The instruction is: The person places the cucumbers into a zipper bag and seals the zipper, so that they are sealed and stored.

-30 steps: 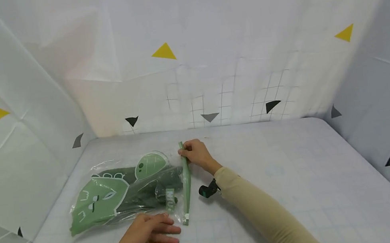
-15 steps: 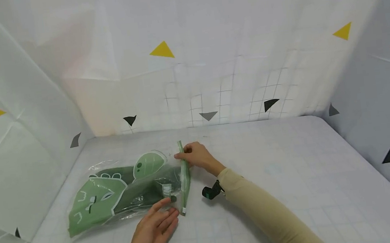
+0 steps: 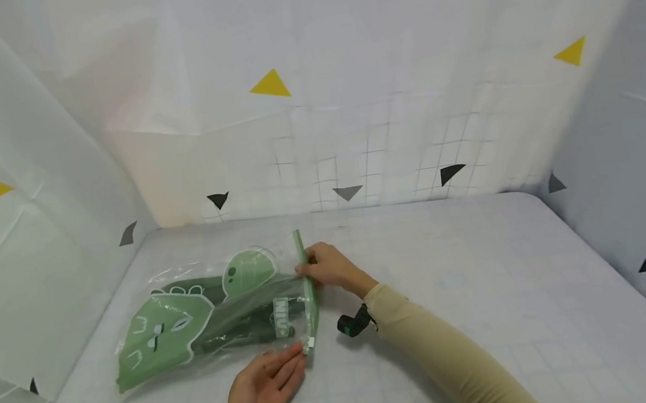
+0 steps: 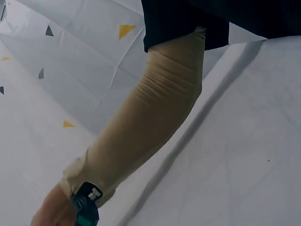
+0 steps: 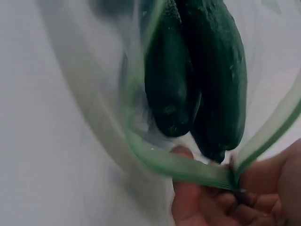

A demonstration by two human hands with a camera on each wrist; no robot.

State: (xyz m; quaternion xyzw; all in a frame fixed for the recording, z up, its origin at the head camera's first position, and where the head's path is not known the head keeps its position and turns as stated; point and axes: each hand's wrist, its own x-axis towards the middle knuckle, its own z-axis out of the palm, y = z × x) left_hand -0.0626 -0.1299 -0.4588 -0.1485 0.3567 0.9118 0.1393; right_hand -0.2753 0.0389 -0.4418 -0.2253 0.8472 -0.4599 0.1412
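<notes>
A clear zip bag (image 3: 236, 334) with green cartoon print lies on the table, its green-edged mouth facing right. Through that mouth, the right wrist view shows dark green cucumbers (image 5: 214, 80) inside. My right hand (image 3: 330, 266) pinches the green zip strip (image 5: 188, 170) near its far end, and the strip's two sides bow apart. My left hand (image 3: 267, 394) has its fingers extended, with fingertips right at the near corner of the bag, beside the small white slider (image 3: 311, 342). The left wrist view shows the right forearm rather than the left hand's work.
The white table (image 3: 488, 289) carries a faint grid. White sheets (image 3: 378, 55) marked with yellow and black triangles stand behind and at both sides. A small black camera (image 3: 353, 322) sticks out from my right wrist.
My left hand has moved up and right to the bag's near corner, its fingers straightening. My right hand keeps its grip on the strip, shifted slightly toward me.
</notes>
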